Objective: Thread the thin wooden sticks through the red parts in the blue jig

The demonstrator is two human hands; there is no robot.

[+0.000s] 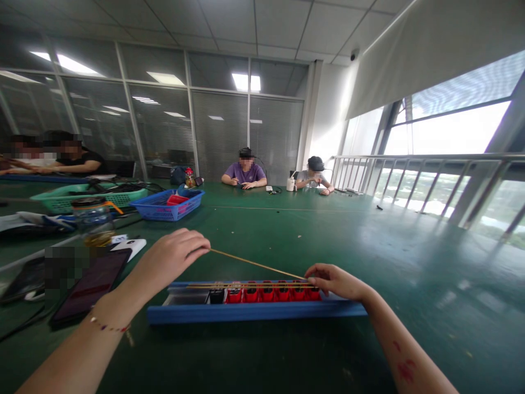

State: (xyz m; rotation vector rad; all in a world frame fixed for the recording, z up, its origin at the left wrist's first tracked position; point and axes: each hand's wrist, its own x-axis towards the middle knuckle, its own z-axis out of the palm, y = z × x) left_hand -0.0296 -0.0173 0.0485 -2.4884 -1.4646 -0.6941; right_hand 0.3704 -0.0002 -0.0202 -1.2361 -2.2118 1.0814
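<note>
A thin yellowish strip (258,264) runs slanting between my two hands. Its raised end is pinched in the fingertips of my left hand (176,251), above the table. At the other end, my right hand (334,280) holds the strip low, at the right part of a long blue tray (254,313). In that tray stands a row of several red blocks (266,295) with dark tops, and a black block (216,296) at their left end. Similar thin strips (241,285) lie lengthwise across the tops of the blocks.
On the left are a blue basket (168,209) with a red piece inside, a green basket (53,200), a glass jar (93,221) and a dark phone (90,287). Other people sit at the far side of the green table (254,235). A metal railing (410,158) stands at right.
</note>
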